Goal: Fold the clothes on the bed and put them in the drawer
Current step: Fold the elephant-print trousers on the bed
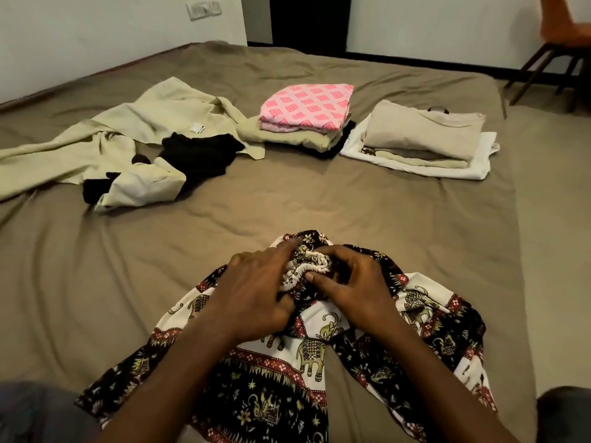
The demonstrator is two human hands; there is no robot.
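The left hand [256, 292] and right hand [351, 282] are gripping, fingers curled, the bunched elastic waistband [308, 266] of elephant-print trousers [271, 394] lying at the near edge of the bed [287, 199]. A white label [197, 127] is showing on the unfolded beige garment [128, 135], too small to read.

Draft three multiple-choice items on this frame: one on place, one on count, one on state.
1. Where does the pink patterned cloth lie?
A) on top of a folded stack
B) on the floor
C) under a pillow

2. How many folded stacks are on the bed?
A) one
B) two
C) four

3. What state is the elephant-print garment in?
A) folded flat
B) bunched and gripped
C) spread out, untouched

Answers:
1 A: it tops the middle pile.
2 B: that pile and the beige-topped stack are the only ones.
3 B: the left hand and right hand clutch its gathered waistband.
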